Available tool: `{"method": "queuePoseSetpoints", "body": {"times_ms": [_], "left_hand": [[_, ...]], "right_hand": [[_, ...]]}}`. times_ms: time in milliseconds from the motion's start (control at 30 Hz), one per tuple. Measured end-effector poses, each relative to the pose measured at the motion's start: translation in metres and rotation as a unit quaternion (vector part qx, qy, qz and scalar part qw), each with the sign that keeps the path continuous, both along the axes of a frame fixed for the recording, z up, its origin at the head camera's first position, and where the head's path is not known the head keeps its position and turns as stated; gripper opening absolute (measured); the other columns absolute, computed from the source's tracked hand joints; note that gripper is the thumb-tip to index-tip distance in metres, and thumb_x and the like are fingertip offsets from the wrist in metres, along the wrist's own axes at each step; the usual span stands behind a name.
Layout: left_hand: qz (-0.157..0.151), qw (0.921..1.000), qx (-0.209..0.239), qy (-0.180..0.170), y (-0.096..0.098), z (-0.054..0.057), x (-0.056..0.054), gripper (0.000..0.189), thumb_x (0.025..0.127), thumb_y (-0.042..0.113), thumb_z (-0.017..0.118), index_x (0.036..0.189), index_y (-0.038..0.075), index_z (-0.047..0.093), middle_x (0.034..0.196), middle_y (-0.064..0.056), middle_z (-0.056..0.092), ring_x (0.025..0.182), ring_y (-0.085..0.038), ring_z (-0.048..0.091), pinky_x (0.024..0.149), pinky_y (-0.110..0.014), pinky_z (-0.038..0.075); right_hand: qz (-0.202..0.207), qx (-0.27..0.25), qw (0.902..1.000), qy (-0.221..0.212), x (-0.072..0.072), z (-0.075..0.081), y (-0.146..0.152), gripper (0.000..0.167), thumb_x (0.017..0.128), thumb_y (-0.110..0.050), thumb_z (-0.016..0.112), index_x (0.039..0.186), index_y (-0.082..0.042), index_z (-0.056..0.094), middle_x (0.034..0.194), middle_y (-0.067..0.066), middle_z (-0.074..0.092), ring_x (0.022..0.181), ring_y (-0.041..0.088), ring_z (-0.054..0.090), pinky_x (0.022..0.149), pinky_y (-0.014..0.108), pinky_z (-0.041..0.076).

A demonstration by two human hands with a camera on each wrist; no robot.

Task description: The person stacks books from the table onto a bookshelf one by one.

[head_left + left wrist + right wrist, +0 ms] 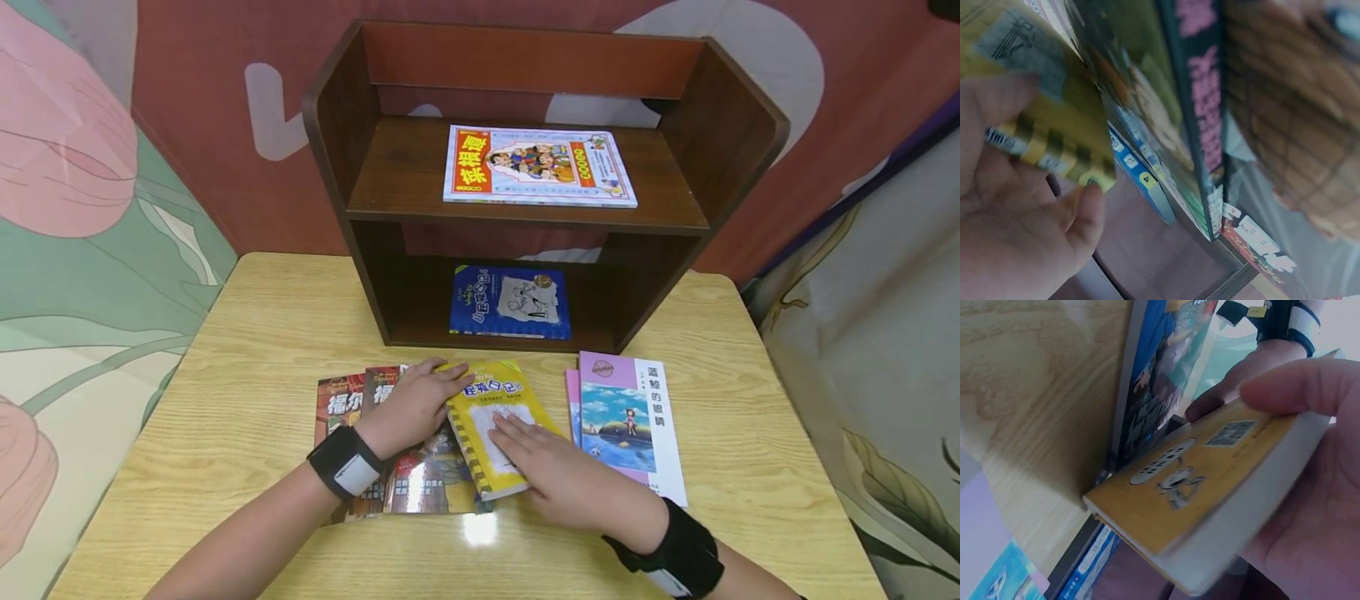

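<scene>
A yellow comic-style paperback (491, 425) lies tilted between both hands in the head view. The left hand (408, 408) grips it by its striped spine side, the thumb (1090, 209) at a spine corner in the left wrist view. On the opposite side, the right hand (562, 475) holds the book with fingers over the front cover. The right wrist view shows that hand's thumb (1285, 390) on the barcoded back cover (1179, 487). Just under and left of the yellow book are two dark illustrated books, one at far left (341, 404) and one partly covered (423, 492).
A brown two-tier bookshelf (525, 218) stands at the back of the wooden table (247, 333). Its upper tier bears a light-blue book (536, 167), its lower tier a blue book (510, 304). Stacked pink-and-white books (622, 425) lie beyond the right hand.
</scene>
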State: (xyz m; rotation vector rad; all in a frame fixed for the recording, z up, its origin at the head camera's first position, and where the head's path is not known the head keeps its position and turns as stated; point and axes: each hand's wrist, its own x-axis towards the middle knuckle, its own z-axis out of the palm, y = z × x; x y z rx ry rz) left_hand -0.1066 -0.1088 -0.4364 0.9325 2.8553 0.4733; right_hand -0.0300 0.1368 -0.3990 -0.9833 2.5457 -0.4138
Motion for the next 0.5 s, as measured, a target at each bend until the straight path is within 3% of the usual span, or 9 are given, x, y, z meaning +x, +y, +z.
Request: {"method": "queuePoseSetpoints", "body": {"times_ms": [133, 300, 500], "left_hand": [[0.012, 0.9988, 0.015, 0.044, -0.001, 0.003, 0.001, 0.042, 0.093, 0.018, 0.057, 0.135, 0.021, 0.054, 0.142, -0.001, 0.049, 0.134, -0.034, 0.040, 0.110, -0.051, 0.030], [-0.014, 0.9936, 0.036, 0.106, -0.004, 0.006, 0.005, 0.041, 0.088, 0.012, 0.062, 0.129, 0.016, 0.060, 0.134, -0.002, 0.057, 0.133, -0.031, 0.043, 0.110, -0.048, 0.033], [-0.062, 0.9887, 0.070, 0.117, -0.004, 0.012, 0.011, 0.045, 0.089, 0.012, 0.063, 0.133, 0.016, 0.056, 0.135, 0.000, 0.057, 0.132, -0.025, 0.046, 0.108, -0.044, 0.038]], "right_hand": [[-0.011, -0.012, 0.9996, 0.023, -0.001, 0.000, 0.003, 0.074, 0.087, -0.006, 0.057, 0.151, -0.022, 0.023, 0.158, -0.002, 0.018, 0.144, 0.021, 0.022, 0.113, 0.044, 0.027], [-0.036, -0.055, 0.9953, 0.072, -0.004, 0.002, 0.008, 0.072, 0.083, 0.001, 0.063, 0.147, -0.020, 0.036, 0.153, -0.002, 0.032, 0.139, 0.019, 0.033, 0.112, 0.042, 0.032], [-0.081, -0.137, 0.9826, 0.096, -0.008, 0.009, 0.021, 0.058, 0.085, -0.011, 0.070, 0.138, -0.024, 0.050, 0.143, -0.002, 0.048, 0.130, 0.019, 0.047, 0.104, 0.042, 0.042]]}}
